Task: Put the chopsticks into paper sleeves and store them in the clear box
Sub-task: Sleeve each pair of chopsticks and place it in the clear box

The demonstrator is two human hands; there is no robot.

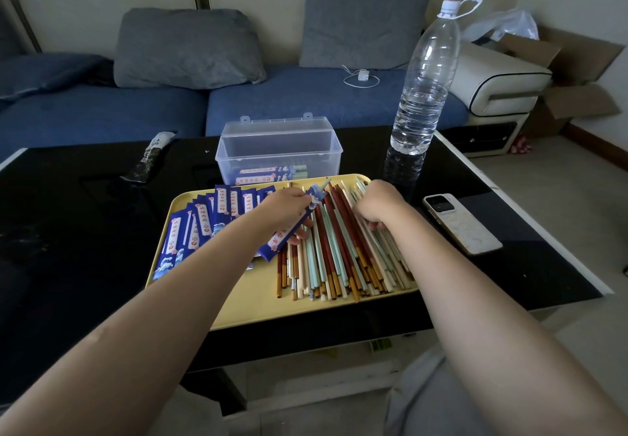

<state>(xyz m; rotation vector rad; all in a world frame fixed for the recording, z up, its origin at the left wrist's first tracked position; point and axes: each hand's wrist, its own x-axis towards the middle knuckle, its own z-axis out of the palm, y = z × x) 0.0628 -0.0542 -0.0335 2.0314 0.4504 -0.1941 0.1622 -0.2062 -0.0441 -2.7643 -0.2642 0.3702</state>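
A yellow tray (261, 303) lies on the black table. A heap of loose chopsticks (334, 259) in red, mint, cream and brown fills its right half. Blue paper sleeves (200, 225) fan out on its left half. My left hand (289, 206) grips one blue sleeve (280, 240) with a chopstick tip poking from its far end. My right hand (377, 202) sits curled on the heap, its fingers pinching chopsticks. Behind the tray stands the clear box (277, 153), lid raised, with a few filled sleeves lying inside.
A tall water bottle (424, 85) stands at the back right of the black table (85, 218). A phone (460, 223) lies right of the tray. A dark wrapped packet (149, 157) lies at the back left. A blue sofa with grey cushions is beyond.
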